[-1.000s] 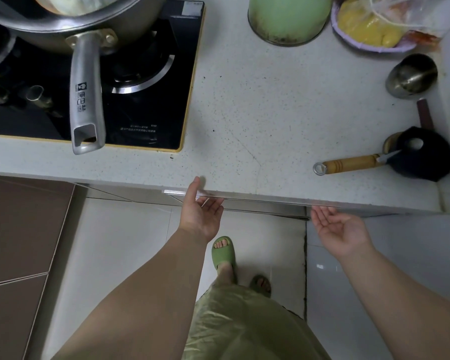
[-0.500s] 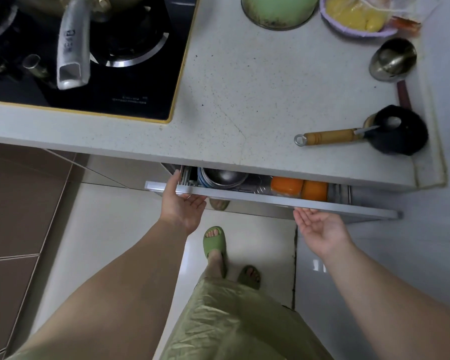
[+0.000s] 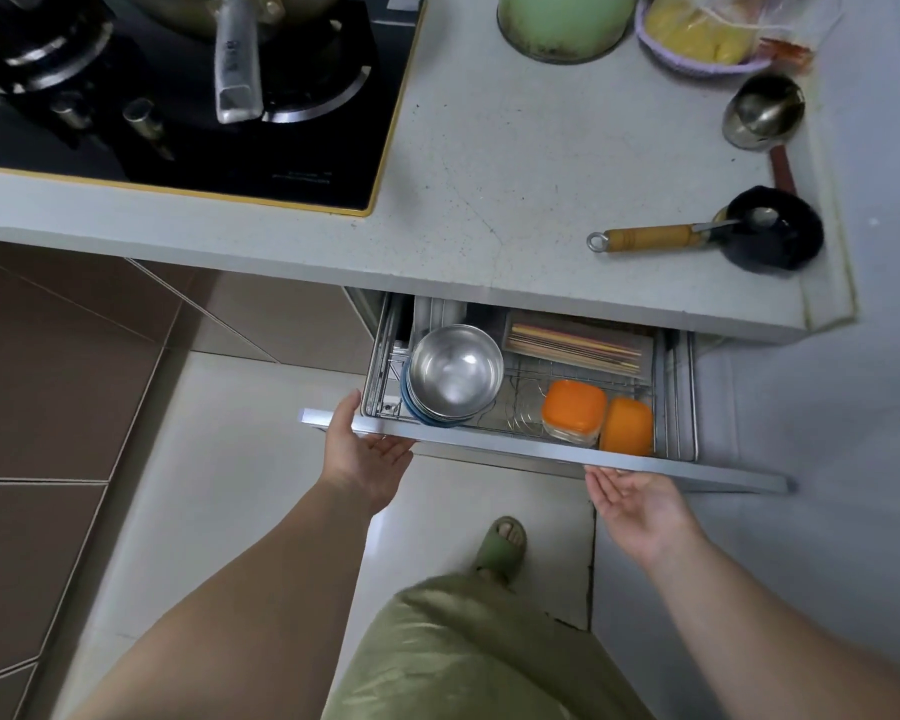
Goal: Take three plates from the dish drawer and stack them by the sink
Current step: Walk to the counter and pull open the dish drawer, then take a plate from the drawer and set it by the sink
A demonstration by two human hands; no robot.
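Observation:
The dish drawer (image 3: 489, 442) under the counter stands partly pulled out. At its back left, white dish edges (image 3: 434, 311) stand upright in the wire rack, mostly hidden under the countertop. In front of them a steel bowl (image 3: 455, 368) sits in a stack of bowls. My left hand (image 3: 367, 452) grips the left end of the drawer front, thumb over its top edge. My right hand (image 3: 637, 504) is palm up below the front, with its fingertips at the lower edge. No sink is in view.
Two orange-lidded containers (image 3: 573, 407) and a tray of chopsticks (image 3: 575, 346) fill the drawer's right side. The countertop (image 3: 515, 174) carries a black ladle with a wooden handle (image 3: 650, 237), a steel ladle (image 3: 762, 111) and a green pot (image 3: 562, 23). A pan handle (image 3: 237, 65) juts over the stove.
The drawer went from shut to partly open, sliding toward me with both hands on its front. The bowls, containers and chopsticks have come into view.

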